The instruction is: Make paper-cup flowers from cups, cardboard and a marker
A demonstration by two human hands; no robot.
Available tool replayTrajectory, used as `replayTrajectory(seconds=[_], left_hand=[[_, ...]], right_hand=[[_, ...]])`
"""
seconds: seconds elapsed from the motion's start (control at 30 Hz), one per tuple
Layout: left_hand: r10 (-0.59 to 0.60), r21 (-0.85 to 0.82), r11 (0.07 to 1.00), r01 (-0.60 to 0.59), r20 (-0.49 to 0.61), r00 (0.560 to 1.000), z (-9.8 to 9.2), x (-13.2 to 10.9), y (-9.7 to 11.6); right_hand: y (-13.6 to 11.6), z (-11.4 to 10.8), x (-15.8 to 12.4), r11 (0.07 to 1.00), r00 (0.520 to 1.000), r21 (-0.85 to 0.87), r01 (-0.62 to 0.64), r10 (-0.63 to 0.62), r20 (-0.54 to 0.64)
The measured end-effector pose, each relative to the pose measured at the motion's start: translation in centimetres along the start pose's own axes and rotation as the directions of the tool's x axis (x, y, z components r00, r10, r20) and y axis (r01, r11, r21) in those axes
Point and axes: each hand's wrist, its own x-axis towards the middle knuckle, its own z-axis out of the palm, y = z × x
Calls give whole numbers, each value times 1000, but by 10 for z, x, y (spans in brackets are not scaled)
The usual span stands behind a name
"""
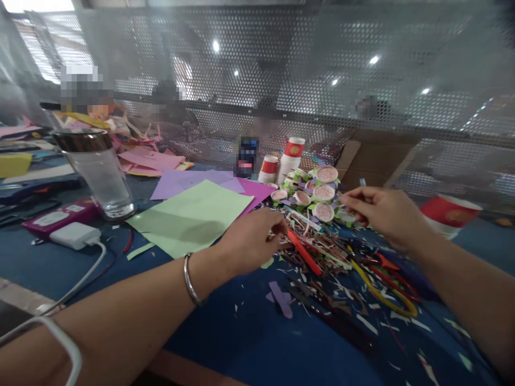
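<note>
My left hand (251, 239), a metal bangle on its wrist, reaches over a heap of paper scraps (333, 268) on the blue table (225, 343); its fingers are pinched together at the heap's edge, and what they hold is hidden. My right hand (382, 212) hovers above the heap with fingers curled, gripping a thin bluish stick whose tip shows above the knuckles. Just beyond both hands lie several small round paper flowers (324, 193). A yellow-handled pair of scissors (386, 297) lies among the scraps.
A light green sheet (189, 217) and purple sheets (189, 181) lie to the left. A glass jar (98, 174), a white charger (76, 235) with cable and a pink case (60, 214) stand further left. Red-and-white paper cups (292, 155) and one at right (448, 214) sit before a perforated metal screen.
</note>
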Motion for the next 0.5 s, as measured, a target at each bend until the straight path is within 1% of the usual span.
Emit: replayTrajectory(seconds=[0.1, 0.2, 0.27, 0.3, 0.37, 0.47, 0.5], left_hand=[[-61, 73, 996, 60, 17, 998, -18, 2, -6], [-112, 156, 983, 99, 75, 991, -42, -2, -3], [-183, 318, 939, 127, 154, 971, -59, -10, 2], [-203, 383, 916, 121, 184, 962, -66, -15, 5], [-253, 496, 860, 121, 208, 945, -79, -27, 9], [-347, 646, 748, 149, 190, 918, -90, -52, 9], [-320, 663, 734, 146, 148, 936, -91, -60, 8]], right_hand=[[-8, -6, -35, 986, 989, -90, 139, -133, 68], [-7, -8, -57, 966, 971, -127, 224, -210, 118], [0, -8, -61, 951, 960, -168, 260, -237, 148], [4, -9, -62, 941, 955, -194, 277, -246, 168], [11, -10, -62, 920, 938, -235, 313, -259, 232], [13, -13, -69, 902, 896, -237, 360, -263, 359], [10, -14, -73, 899, 878, -229, 372, -262, 401]])
